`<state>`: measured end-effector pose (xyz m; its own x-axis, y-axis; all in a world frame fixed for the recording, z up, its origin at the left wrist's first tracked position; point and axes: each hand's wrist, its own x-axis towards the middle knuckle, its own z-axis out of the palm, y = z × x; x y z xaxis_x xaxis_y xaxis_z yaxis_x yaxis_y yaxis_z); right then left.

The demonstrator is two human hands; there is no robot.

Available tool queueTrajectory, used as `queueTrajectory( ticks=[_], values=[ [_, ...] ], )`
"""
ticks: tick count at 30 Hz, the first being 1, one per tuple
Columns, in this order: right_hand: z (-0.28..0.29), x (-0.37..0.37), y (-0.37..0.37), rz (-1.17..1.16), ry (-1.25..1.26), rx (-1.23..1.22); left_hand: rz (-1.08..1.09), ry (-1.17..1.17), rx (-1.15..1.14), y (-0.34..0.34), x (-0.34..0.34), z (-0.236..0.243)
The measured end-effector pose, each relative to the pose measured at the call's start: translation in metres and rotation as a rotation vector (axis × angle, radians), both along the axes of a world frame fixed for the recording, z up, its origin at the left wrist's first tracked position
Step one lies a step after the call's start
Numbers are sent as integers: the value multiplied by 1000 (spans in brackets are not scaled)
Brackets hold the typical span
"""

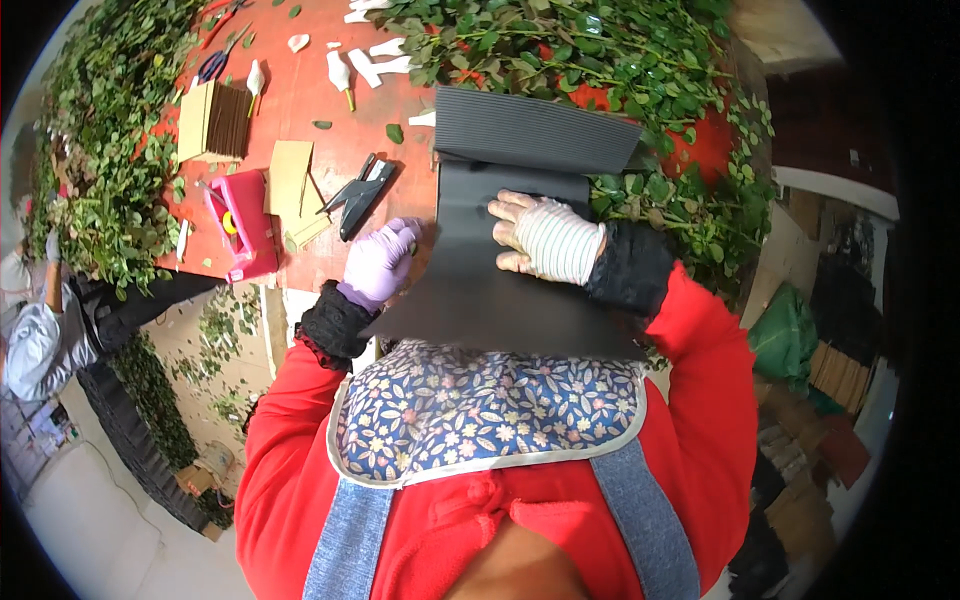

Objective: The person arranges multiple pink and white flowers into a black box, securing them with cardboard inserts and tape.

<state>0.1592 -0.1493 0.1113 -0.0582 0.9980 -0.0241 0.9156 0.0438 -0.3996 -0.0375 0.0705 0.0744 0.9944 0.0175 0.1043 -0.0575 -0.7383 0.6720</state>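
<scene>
A dark sheet (510, 310) lies on the red table's front edge and bends down toward my apron. My right hand (540, 235), in a striped glove, rests on it with fingers spread. My left hand (385, 255), in a purple glove, is curled beside the sheet's left edge; what it holds, if anything, is hidden. A ridged black stack (535, 130) lies across the sheet's far end. A black stapler (365, 200) is just beyond my left hand, next to tan card pieces (290, 170) and a pink tape dispenser (250, 240).
Leafy stems pile on both sides of the red table (300, 90), with a cardboard stack (205, 125), scissors (215, 65) and several white-wrapped buds (340, 70). Another person (45, 340) is at the left. A green sack (785, 335) and flattened cardboard sit at the right.
</scene>
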Motion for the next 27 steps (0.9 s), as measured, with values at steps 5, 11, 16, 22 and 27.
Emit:
queueTrajectory(
  ticks=[5,11,16,22,27],
  values=[
    [-5,-15,-12,-185,-60,-158,471,-6,433,63,17,-8],
    [13,-14,-4,-258,-245,-177,885,438,753,136,24,-40],
    [3,-15,-8,-247,-273,-326,855,554,727,149,18,-61],
    [5,-12,-2,-210,-237,-438,878,556,543,163,15,-68],
    [10,-15,9,-168,-316,-557,910,499,508,170,16,-66]
  ],
)
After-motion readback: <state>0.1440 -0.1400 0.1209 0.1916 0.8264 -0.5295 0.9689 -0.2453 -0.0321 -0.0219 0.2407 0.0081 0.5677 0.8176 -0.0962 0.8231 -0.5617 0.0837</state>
